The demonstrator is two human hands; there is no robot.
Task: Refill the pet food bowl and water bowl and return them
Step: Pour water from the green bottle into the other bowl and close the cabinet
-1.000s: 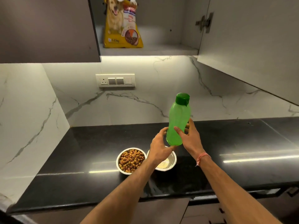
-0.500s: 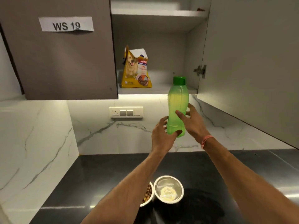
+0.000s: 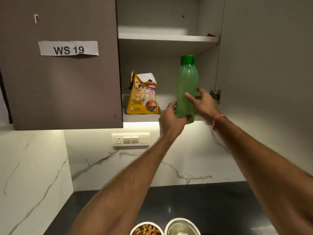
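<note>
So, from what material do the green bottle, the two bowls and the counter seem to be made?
The tall green bottle with a darker green cap looks like translucent, matte plastic: light glows through it. The two round shiny bowls, one with kibble and one beside it, look like polished steel, with bright reflective rims. The black glossy counter seems polished stone, perhaps granite; it mirrors light.

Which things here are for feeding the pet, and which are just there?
For the job:
- green bottle, held by the left hand and right hand
- dog food bag on the cupboard shelf
- bowl of kibble
- steel bowl beside it

Just there:
- WS 19 label
- wall switches
- small dark thing on the top shelf
</note>
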